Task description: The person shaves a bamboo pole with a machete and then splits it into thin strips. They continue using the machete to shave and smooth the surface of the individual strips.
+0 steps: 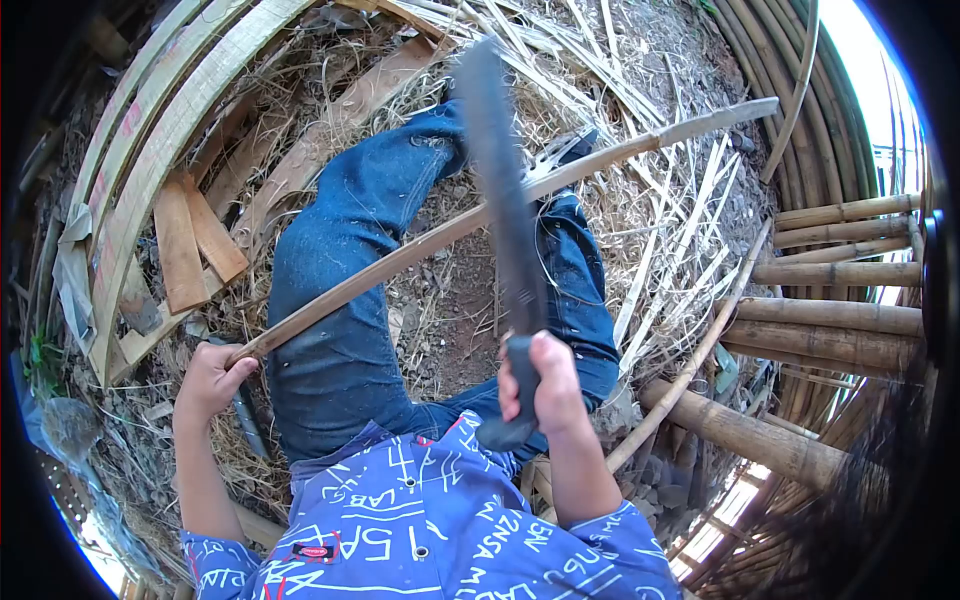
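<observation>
My left hand (212, 382) is closed round the near end of a long, pale brown split bamboo strip (400, 259). The strip slants up to the right, crossing over both legs in jeans (335, 240). In my right hand (550, 385) is a machete (512, 230), its dark handle gripped in the fist. The blade points away from me, blurred by motion towards its tip, and overlaps the middle of the strip in this view. Beside my left wrist, a dark, narrow object (250, 420) lies on the ground.
Long pale planks (165, 160) curve along the left, with short brown boards (178, 245) next to them. Shavings and thin split strips (665, 260) litter the ground. Thick bamboo poles (820, 325) stick in from the right, near a stack of bamboo (800, 110).
</observation>
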Motion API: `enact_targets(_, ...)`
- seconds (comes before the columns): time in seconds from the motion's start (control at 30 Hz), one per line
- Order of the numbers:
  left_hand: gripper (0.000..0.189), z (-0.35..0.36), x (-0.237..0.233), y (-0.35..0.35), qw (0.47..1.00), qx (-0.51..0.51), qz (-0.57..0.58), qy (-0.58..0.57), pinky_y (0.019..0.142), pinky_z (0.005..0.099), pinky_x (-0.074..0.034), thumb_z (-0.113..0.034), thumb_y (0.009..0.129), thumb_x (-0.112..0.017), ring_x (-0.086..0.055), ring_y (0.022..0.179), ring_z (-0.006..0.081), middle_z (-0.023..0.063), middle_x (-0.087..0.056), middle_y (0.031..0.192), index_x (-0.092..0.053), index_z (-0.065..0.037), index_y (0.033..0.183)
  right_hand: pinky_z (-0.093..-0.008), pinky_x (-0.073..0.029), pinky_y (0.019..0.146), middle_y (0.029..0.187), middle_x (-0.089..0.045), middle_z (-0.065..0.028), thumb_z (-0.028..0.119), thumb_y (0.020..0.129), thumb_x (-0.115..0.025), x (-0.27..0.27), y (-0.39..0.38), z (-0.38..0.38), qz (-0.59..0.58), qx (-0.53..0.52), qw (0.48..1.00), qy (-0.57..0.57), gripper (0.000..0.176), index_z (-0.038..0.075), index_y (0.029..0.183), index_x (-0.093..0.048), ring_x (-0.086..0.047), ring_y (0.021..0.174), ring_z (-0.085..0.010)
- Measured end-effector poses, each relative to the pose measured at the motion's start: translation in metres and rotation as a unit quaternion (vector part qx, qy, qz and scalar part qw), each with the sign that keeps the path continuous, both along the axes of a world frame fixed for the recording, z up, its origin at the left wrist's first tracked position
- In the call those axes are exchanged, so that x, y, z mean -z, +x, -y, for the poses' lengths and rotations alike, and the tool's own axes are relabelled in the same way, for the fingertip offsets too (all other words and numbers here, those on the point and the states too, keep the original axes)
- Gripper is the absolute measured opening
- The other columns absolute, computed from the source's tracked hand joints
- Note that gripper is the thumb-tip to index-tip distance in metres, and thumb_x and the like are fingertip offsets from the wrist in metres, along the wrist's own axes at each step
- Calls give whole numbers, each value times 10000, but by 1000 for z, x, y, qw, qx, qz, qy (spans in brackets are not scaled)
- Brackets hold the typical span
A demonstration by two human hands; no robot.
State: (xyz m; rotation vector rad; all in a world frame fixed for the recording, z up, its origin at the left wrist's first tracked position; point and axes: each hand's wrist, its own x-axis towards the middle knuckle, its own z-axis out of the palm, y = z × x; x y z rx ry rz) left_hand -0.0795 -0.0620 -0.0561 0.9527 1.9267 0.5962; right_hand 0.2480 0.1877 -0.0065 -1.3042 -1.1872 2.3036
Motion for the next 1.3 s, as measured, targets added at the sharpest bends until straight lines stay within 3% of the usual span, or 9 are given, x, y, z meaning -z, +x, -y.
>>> enact_targets(0.1, 269, -5, -5, 4, 1000, 3, -7, 27, 474, 338, -345, -190, 848, -633, -348, 468, 187, 129, -373, 522, -573, 47, 734, -256, -417, 398, 614, -557, -85, 366, 1002, -436, -1, 3, -1, 18, -47, 998, 45, 423, -45, 989, -532, -509, 426, -120)
enact_targets(0.23, 256, -1, -2, 6, 1000, -3, -12, -5, 482, 331, -365, -182, 842, -632, -397, 456, 203, 140, -403, 524, -583, 44, 733, -260, -425, 400, 619, -548, -89, 383, 1011, -390, 2, -5, -1, -48, 80, 996, -14, 441, -38, 976, -516, -515, 431, -133)
enact_targets(0.33, 251, -4, -3, 3, 1000, -10, -12, -20, 493, 330, -373, -187, 837, -637, -440, 462, 218, 144, -432, 538, -591, 36, 731, -250, -424, 409, 630, -553, -87, 351, 1008, -425, 4, -2, 13, 5, -31, 999, -10, 390, -28, 988, -515, -515, 437, -119)
enact_targets(0.43, 246, -2, -6, 7, 999, 7, -47, 2, 495, 342, -371, -181, 834, -645, -481, 479, 252, 150, -455, 553, -590, 30, 720, -239, -419, 416, 612, -554, -81, 350, 1001, -445, -3, 1, 7, 45, -46, 997, 51, 391, -31, 980, -530, -514, 437, -112)
enact_targets(0.57, 251, -1, -6, 26, 984, -15, -151, 92, 500, 374, -385, -182, 821, -667, -521, 534, 339, 165, -513, 589, -569, 7, 689, -264, -420, 393, 597, -530, -81, 426, 1000, -398, -4, 3, -7, 0, 93, 995, 33, 475, -35, 984, -510, -503, 419, -132)
enact_targets(0.7, 244, 0, -2, 33, 959, -17, -257, 115, 505, 401, -387, -182, 812, -672, -528, 561, 354, 156, -515, 608, -529, -22, 697, -258, -415, 395, 606, -541, -85, 385, 996, -441, -4, 15, 9, 28, -21, 999, 35, 420, -29, 984, -513, -507, 424, -133)
enact_targets(0.77, 247, 2, 1, 37, 936, -13, -327, 127, 502, 416, -378, -169, 822, -657, -523, 565, 354, 153, -496, 609, -500, -30, 693, -252, -411, 395, 608, -548, -89, 369, 996, -449, -4, 25, 5, 32, -20, 995, 89, 409, -32, 975, -526, -508, 427, -129)
enact_targets(0.93, 226, 3, 9, 38, 932, -5, -338, 129, 512, 432, -376, -134, 775, -654, -526, 579, 366, 159, -485, 618, -466, -29, 706, -276, -423, 387, 587, -449, -58, 479, 1001, -350, -7, 31, -24, 16, 185, 980, 78, 495, -7, 1002, -444, -473, 409, -146)
enact_targets(1.3, 356, 7, 15, 26, 936, 5, -322, 143, 491, 415, -357, -243, 866, -640, -504, 551, 375, 164, -442, 591, -440, -6, 691, -293, -444, 414, 631, -501, -85, 467, 996, -380, 5, 33, -9, -14, 114, 992, 59, 492, -16, 999, -472, -500, 438, -154)
